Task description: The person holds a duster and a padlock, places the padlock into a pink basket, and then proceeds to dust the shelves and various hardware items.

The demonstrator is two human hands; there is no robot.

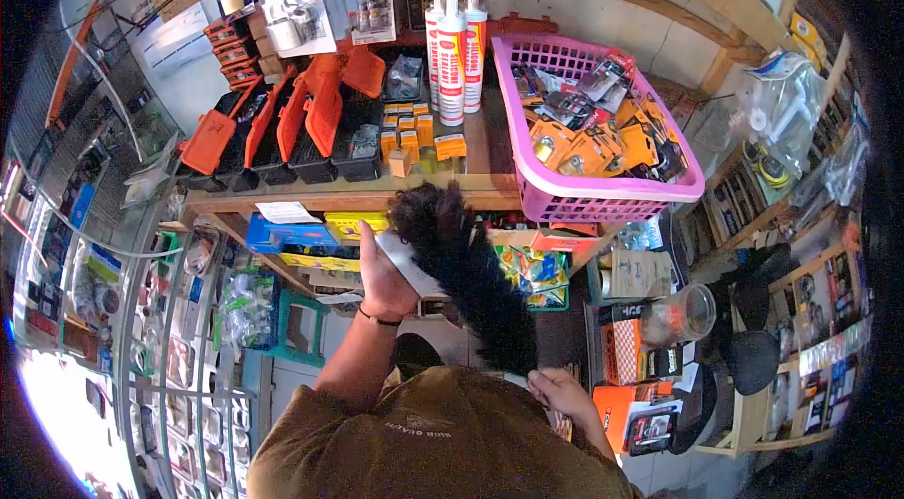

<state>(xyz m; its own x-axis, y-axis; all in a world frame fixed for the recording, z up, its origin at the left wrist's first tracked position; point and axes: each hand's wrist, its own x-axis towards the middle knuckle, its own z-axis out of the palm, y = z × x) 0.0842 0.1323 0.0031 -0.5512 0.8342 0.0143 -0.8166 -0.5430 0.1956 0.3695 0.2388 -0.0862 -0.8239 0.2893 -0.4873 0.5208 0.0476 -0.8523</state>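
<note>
The left hand (388, 284), left of the pink plastic basket (610, 209), grips a white flat-faced item (405, 264); across it, nearer the body than the basket, the black fluffy duster (474, 278) slants rightward and bodyward to the right hand (562, 393), closed on its handle end.

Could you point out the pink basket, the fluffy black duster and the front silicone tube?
Pink basket (593, 190): head view, near rim.
Black duster (480, 284): head view, fluffy middle.
Silicone tube (452, 66): head view, printed body.
</note>
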